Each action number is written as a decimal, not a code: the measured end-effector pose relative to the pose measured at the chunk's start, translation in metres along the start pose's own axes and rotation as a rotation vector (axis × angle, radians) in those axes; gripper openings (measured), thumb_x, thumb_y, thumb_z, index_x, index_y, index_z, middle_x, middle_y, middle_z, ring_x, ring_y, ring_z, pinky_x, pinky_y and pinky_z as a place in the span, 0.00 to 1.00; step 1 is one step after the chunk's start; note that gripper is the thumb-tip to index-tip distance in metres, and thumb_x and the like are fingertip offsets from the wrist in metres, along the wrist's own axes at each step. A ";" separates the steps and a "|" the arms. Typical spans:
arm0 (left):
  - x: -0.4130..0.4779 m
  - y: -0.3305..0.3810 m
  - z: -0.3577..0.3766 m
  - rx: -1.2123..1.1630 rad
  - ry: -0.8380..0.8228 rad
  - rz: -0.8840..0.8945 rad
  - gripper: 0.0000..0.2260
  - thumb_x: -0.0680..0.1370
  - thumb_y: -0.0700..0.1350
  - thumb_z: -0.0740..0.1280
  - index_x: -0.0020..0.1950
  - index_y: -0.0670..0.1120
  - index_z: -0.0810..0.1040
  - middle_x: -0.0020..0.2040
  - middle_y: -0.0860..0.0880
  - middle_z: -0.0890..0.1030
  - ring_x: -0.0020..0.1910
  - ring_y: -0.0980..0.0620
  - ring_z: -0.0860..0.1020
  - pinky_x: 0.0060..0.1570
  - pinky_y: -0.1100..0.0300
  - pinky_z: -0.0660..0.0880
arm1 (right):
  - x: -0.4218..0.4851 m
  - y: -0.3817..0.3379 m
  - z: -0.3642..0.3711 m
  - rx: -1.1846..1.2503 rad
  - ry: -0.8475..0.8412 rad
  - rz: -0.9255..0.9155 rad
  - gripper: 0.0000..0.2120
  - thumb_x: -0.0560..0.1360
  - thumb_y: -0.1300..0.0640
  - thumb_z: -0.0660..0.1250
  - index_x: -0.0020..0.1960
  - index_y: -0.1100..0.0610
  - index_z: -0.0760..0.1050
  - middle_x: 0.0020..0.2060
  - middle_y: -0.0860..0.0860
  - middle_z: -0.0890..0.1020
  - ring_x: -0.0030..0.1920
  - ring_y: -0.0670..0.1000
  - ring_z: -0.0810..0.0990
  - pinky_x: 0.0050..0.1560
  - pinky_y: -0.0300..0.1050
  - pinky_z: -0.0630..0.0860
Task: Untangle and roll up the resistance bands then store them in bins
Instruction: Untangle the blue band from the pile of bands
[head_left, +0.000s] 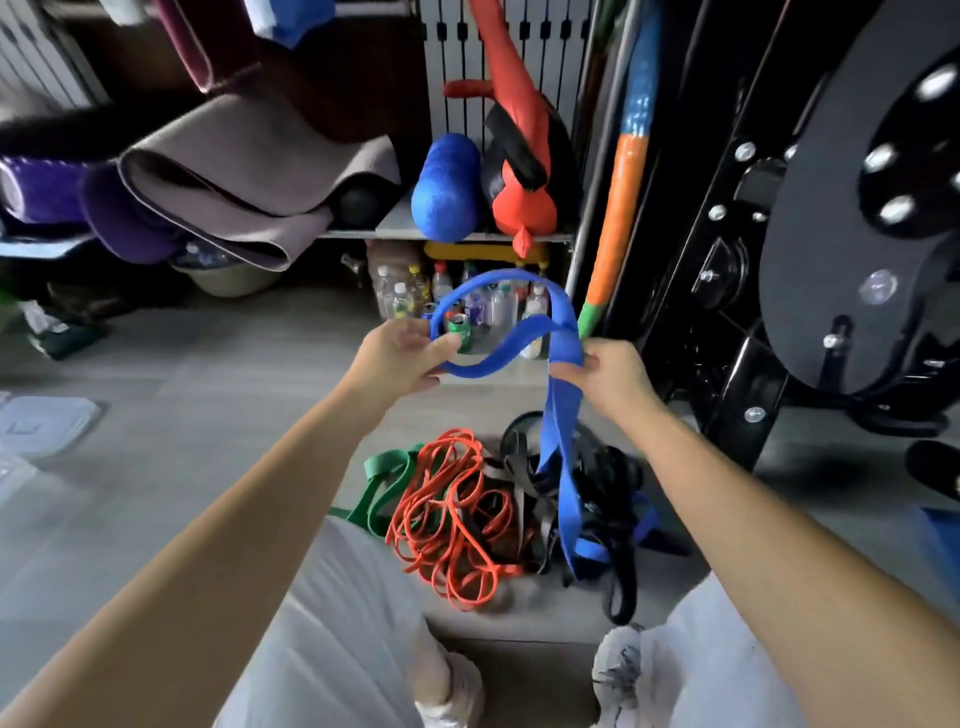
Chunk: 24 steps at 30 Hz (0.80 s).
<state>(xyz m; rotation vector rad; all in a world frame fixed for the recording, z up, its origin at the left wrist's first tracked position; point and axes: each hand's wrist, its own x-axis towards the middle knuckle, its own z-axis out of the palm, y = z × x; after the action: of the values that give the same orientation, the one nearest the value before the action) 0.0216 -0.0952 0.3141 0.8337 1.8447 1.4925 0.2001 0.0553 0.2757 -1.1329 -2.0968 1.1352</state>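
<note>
- clear plastic lid (47, 423): flat on the floor near its left edge.
- folded grey and purple mats (223, 176): stacked on the left part of a shelf (447, 235), drooping over its front edge. a pale basin (228, 278) sits on the floor below them.
- left hand (400, 358): raised, fingers and thumb curled and pinching the left side of a loop in the blue band.
- green band (387, 483): flat and wide, at the left edge of the heap on the floor, ahead of the person's knees.
- orange band (447, 519): thin, in many tangled coils, just right of the green one and touching it.
- blue foam roller (444, 187): upright on the shelf, beside a red bag (519, 156).
- plastic bottles (410, 291) and a green can (460, 330): on the floor under the shelf, the can seen through the raised loop.
- blue band (561, 415): loop held in the air between both hands. the rest hangs straight down from the right hand into the heap, its lower end mixed with the black bands.
- black bands (608, 467): knotted at the right edge of the heap.
- right hand (608, 374): raised, fingertips pinching the blue band where the loop closes.
- orange, blue and green pole (621, 208): leaning upright, right of the shelf.
- black machine frame (831, 234): at the floor's right edge.
</note>
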 end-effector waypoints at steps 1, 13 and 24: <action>0.001 -0.003 0.004 0.007 -0.014 -0.004 0.08 0.74 0.46 0.71 0.50 0.48 0.76 0.46 0.45 0.81 0.42 0.51 0.81 0.45 0.57 0.80 | 0.005 -0.013 -0.004 0.000 0.020 -0.030 0.09 0.70 0.60 0.74 0.36 0.62 0.76 0.28 0.53 0.76 0.31 0.49 0.71 0.32 0.43 0.64; 0.032 -0.052 0.070 0.115 -0.273 0.015 0.26 0.70 0.40 0.75 0.58 0.56 0.64 0.54 0.67 0.67 0.54 0.67 0.72 0.47 0.74 0.69 | 0.061 -0.093 -0.028 -0.213 0.211 -0.370 0.09 0.67 0.67 0.62 0.43 0.67 0.80 0.36 0.65 0.79 0.35 0.59 0.76 0.37 0.53 0.72; 0.098 -0.069 0.122 -0.131 -0.137 0.004 0.08 0.73 0.33 0.70 0.41 0.45 0.76 0.39 0.48 0.79 0.39 0.56 0.77 0.42 0.57 0.76 | 0.104 -0.029 0.015 -0.075 -0.071 -0.166 0.02 0.70 0.65 0.67 0.38 0.62 0.78 0.33 0.61 0.79 0.38 0.60 0.79 0.46 0.60 0.78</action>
<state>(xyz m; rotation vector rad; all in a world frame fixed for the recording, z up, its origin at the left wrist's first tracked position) 0.0512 0.0425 0.2180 0.8548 1.6287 1.5017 0.1216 0.1274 0.2962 -0.9431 -2.2585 1.0407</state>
